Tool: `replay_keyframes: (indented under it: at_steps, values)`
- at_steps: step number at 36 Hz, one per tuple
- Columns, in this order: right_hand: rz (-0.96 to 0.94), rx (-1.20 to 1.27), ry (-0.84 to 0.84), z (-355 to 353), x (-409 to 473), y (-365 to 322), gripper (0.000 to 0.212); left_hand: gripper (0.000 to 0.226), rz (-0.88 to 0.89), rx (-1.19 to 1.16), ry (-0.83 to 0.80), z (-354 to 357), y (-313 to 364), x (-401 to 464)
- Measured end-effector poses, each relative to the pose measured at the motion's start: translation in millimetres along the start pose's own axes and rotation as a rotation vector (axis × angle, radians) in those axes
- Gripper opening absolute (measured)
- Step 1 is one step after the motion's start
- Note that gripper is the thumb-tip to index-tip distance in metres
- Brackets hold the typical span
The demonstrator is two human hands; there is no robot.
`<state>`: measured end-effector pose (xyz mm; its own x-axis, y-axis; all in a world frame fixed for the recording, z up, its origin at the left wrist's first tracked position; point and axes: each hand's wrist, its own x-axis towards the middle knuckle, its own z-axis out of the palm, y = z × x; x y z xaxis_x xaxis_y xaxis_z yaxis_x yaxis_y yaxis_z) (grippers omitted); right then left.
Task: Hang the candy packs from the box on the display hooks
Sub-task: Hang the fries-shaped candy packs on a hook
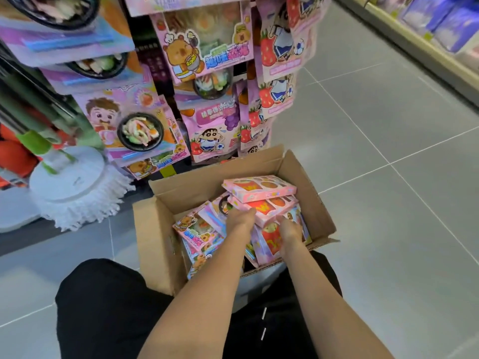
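Count: 1 cardboard box [158,229]; 2 hands [239,218] in it; 2 pink fries trays [259,189] stacked just beyond fingertips; 1 mop head [70,177].

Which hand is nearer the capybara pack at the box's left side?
Left. The left hand is in the box just right of the capybara pack, on the pink fries packs. The right hand is farther right, by the box's right wall.

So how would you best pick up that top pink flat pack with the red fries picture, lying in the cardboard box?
Probably by the long edges of the top pink flat pack, coming from above. It lies flat and uncovered on the stack in the cardboard box, and both hands sit lower, on other packs.
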<state>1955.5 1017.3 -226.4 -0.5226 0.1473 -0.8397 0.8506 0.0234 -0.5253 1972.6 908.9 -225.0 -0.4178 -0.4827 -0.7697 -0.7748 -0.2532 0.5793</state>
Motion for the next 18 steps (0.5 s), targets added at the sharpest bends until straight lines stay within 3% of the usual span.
replay_keyframes:
  at_steps: [3, 5, 9, 12, 16, 18]
  values:
    - [-0.015, 0.053, -0.008, 1, 17, 2, 0.046, 0.051, 0.011, -0.07, -0.035, 7, -18, 48]
    - [-0.022, 0.1, 0.02, 3, 12, -3, 0.041, 0.058, 0.022, -0.113, -0.034, 3, -24, 68]
    - [-0.073, 0.28, 0.075, 8, -4, -9, 0.029, 0.012, -0.003, -0.194, -0.096, -40, 13, 4]
    - [-0.092, 0.371, 0.114, 12, -8, -6, 0.036, 0.003, 0.003, -0.137, -0.195, -71, 18, -2]
    - [-0.15, 0.42, 0.178, 22, -13, 3, 0.044, 0.029, 0.03, 0.067, -0.322, -110, 14, 5]
    - [-0.219, 0.358, 0.28, 28, -20, 10, 0.04, 0.031, 0.065, 0.184, -0.351, -126, 12, 4]
